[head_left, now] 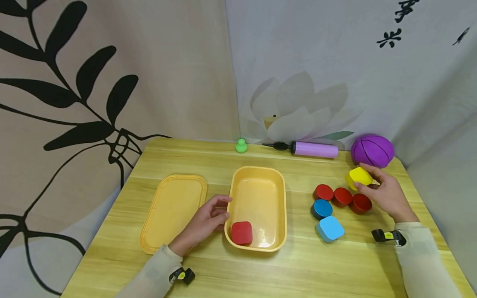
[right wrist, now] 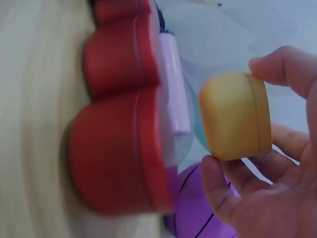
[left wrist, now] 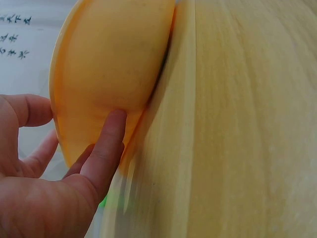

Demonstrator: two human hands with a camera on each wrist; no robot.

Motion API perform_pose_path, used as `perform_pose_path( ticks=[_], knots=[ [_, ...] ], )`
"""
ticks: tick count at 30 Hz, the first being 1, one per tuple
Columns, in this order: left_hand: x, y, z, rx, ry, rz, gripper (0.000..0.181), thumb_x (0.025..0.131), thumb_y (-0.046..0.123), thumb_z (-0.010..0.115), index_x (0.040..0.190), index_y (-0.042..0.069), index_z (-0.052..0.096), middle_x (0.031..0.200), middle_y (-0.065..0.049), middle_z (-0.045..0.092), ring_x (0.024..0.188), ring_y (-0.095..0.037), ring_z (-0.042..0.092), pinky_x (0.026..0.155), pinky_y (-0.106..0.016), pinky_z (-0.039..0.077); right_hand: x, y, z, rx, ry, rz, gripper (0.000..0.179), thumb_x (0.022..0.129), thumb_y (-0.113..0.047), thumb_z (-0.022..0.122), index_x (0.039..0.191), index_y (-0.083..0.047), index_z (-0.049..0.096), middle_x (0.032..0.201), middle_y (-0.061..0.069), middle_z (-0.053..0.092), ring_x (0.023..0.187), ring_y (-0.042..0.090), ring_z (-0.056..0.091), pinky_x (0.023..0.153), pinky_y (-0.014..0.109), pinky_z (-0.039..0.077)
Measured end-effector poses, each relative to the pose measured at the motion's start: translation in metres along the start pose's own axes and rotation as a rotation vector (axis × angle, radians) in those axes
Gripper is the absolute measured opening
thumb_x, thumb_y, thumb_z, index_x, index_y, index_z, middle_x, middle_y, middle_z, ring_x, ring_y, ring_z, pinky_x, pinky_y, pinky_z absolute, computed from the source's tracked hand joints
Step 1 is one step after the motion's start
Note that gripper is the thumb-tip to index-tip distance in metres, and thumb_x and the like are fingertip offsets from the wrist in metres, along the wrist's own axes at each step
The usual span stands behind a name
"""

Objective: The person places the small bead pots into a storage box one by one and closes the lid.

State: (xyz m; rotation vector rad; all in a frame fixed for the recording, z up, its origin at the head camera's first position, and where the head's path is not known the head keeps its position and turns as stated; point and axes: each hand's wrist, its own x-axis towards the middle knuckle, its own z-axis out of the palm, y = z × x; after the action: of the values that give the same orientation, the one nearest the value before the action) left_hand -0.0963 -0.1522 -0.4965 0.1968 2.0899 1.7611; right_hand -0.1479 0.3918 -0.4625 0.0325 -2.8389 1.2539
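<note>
My right hand (head_left: 387, 194) pinches a rounded yellow block (head_left: 359, 178) between thumb and fingers. The right wrist view shows this block (right wrist: 235, 117) with a line round one end, held off the table. Below and beside it stand three red round pieces (head_left: 342, 197). My left hand (head_left: 203, 223) touches the left side of a pale orange plastic box (head_left: 282, 207). In the left wrist view, one fingertip meets the box's rim and another lies against its outer wall (left wrist: 119, 59). A red rounded block (head_left: 242, 233) lies inside the box, at its near left corner.
A dark blue round piece (head_left: 321, 209) and a light blue block (head_left: 330, 229) stand near the red ones. Left of the box lies a flat orange lid (head_left: 175, 207). Along the back are a green knob-shaped piece (head_left: 241, 145), a purple pump (head_left: 314, 149) and a purple ball (head_left: 372, 150).
</note>
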Motion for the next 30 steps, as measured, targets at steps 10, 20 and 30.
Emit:
perform_pose_path(
  ticks=[10, 20, 30],
  knots=[
    [0.001, -0.001, 0.000, 0.002, -0.002, 0.000, 0.046, 0.105, 0.018, 0.064, 0.150, 0.017, 0.052, 0.146, -0.016, 0.054, 0.125, -0.033, 0.063, 0.087, -0.039, 0.064, -0.004, -0.035, 0.017, 0.056, -0.003, -0.174, 0.064, 0.095, -0.013, 0.079, 0.154, -0.005, 0.053, 0.142, 0.004, 0.058, 0.108, -0.007, 0.057, 0.088, 0.003, 0.049],
    [0.001, 0.000, 0.000, -0.001, 0.001, 0.001, 0.046, 0.105, 0.017, 0.065, 0.150, 0.016, 0.052, 0.146, -0.016, 0.054, 0.125, -0.033, 0.062, 0.086, -0.039, 0.064, -0.008, -0.079, 0.044, 0.097, -0.050, -0.334, 0.066, 0.090, -0.002, 0.081, 0.151, -0.011, 0.057, 0.142, 0.011, 0.060, 0.113, 0.000, 0.057, 0.090, 0.006, 0.050],
    [0.000, 0.001, 0.000, -0.016, -0.006, 0.008, 0.047, 0.105, 0.015, 0.064, 0.150, 0.015, 0.052, 0.146, -0.017, 0.053, 0.124, -0.034, 0.063, 0.086, -0.038, 0.064, -0.011, -0.115, 0.082, 0.114, -0.196, -0.428, 0.069, 0.090, -0.006, 0.082, 0.154, -0.013, 0.054, 0.141, 0.005, 0.062, 0.109, 0.007, 0.061, 0.087, 0.017, 0.058]
  ],
)
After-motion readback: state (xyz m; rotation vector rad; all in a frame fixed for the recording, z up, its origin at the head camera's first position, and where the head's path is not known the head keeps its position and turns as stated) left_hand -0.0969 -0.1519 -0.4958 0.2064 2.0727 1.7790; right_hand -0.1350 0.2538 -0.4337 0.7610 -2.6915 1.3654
